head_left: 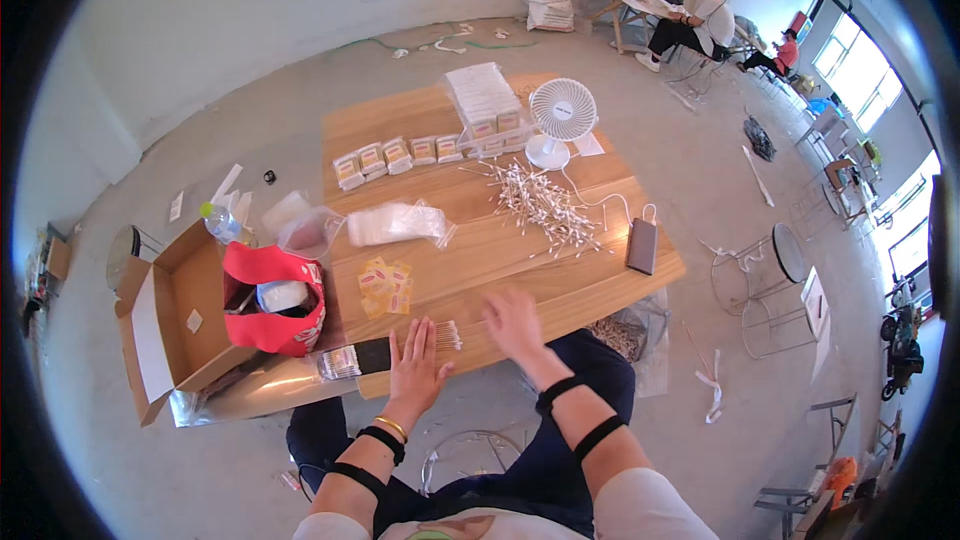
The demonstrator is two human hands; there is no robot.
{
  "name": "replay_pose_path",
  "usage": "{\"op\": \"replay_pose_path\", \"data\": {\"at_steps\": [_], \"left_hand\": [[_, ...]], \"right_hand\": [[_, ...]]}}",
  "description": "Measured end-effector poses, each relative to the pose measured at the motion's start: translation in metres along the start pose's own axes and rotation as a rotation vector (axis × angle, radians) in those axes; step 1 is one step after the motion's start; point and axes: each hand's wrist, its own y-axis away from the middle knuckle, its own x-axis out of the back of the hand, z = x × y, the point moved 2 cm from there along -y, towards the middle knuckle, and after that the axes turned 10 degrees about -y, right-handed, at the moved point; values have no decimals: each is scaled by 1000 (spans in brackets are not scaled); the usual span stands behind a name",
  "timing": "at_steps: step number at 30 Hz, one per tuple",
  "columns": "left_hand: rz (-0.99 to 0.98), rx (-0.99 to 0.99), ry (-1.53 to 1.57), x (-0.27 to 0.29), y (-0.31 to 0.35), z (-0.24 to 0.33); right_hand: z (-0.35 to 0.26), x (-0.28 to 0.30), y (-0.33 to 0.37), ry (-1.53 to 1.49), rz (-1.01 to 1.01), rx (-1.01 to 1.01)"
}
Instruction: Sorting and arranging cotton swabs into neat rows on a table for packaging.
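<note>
My left hand (415,360) lies flat, fingers stretched out, over a row of cotton swabs (449,336) near the table's front edge. The swab tips stick out to the right of its fingers. Left of that hand are a black strip (374,355) and more swabs (340,363) lined up side by side. My right hand (514,324) is over the table to the right of the row, its fingers smeared by motion. A loose heap of cotton swabs (545,205) spreads farther back. Yellow printed cards (386,287) lie beyond my left hand.
Small packed boxes (397,155) line up behind clear plastic bags (398,224). A white fan (562,115) and a grey power bank (642,246) stand right. A red bag (270,330) and an open carton (190,290) are at the left. People sit far right.
</note>
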Motion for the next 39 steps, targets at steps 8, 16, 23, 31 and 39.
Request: {"op": "replay_pose_path", "data": {"at_steps": [8,16,23,31,39], "left_hand": [[-22,4,-10,0,1,0],[7,22,22,6,-1,1],[37,12,31,5,-1,2],[75,3,76,5,1,2],[91,11,69,0,2,0]], "right_hand": [[69,65,-67,464,308,-9],[-9,-38,-65,199,156,232],[-52,-71,-16,-247,158,192],[-44,-52,-3,-244,65,263],[-44,-38,46,118,54,245]]}}
